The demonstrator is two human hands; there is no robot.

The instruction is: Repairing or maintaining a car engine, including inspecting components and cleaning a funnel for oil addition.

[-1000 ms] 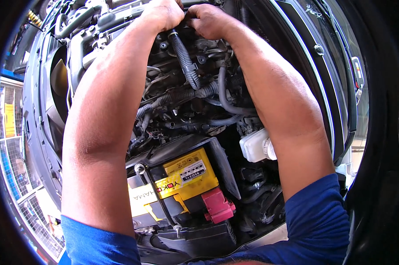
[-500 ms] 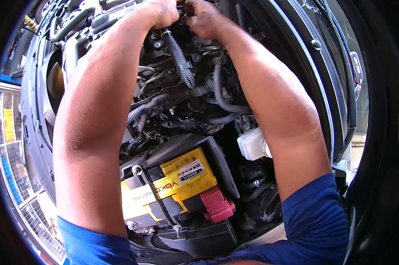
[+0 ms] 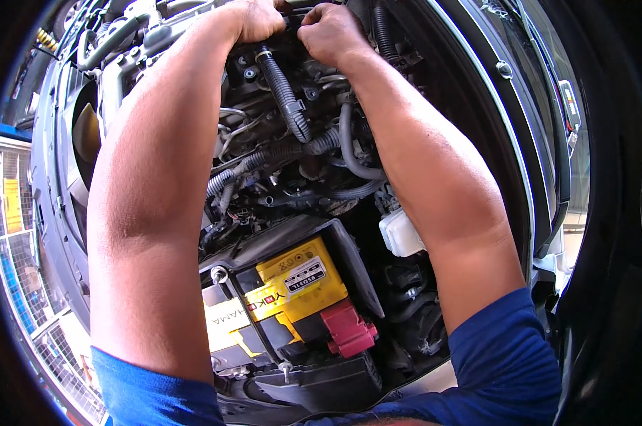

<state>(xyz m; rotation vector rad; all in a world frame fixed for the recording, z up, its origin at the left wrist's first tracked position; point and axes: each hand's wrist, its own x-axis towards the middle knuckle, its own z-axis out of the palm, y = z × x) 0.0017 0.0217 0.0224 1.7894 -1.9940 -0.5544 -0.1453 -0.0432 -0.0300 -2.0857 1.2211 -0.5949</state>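
My two arms reach far forward into a car engine bay. My left hand (image 3: 259, 21) is closed at the top centre, its fingertips hidden among dark engine parts. Just below it is the banded end of a black corrugated hose (image 3: 284, 95). My right hand (image 3: 331, 34) is a short way to its right, fingers curled at the dark parts; what they hold, if anything, is hidden. Metal pipes and more corrugated sleeves (image 3: 260, 156) lie under and around both hands.
A yellow battery (image 3: 296, 284) with a red terminal cover (image 3: 349, 329) and hold-down bar sits between my forearms. A white translucent reservoir (image 3: 400, 231) is beside my right forearm. The car's black edge trim (image 3: 509, 113) runs along the right; a wire-mesh cage (image 3: 12, 206) stands beyond the left.
Both hands and the engine parts have shifted slightly left and up in view. My right hand has drawn a little apart from my left, its fingers more curled.
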